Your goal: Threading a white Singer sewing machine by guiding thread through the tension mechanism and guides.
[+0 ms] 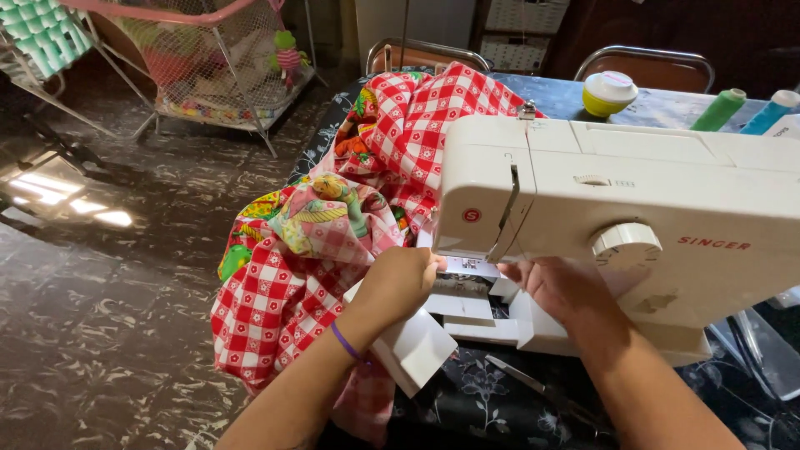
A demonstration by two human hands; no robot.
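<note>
I see my left hand [398, 282] curled loosely at the needle end of the white sewing machine [617, 217], fingertips touching the plate area; I cannot tell whether it pinches anything. My right hand [557, 283] is under the machine's arm, fingers bent, and what it grips, if anything, is hidden. The red checked cloth [333, 225] is bunched in a heap to the left of the machine, draping off the surface [467, 392]; none of it looks fed under the needle, so I judge stitching has not started and the machine's end is being set up. The machine front carries a small round red badge [472, 215] and red lettering at the right. Behind it stand a yellow tub [608, 93] with a white lid, a green spool [718, 109] and a blue spool [771, 112].
</note>
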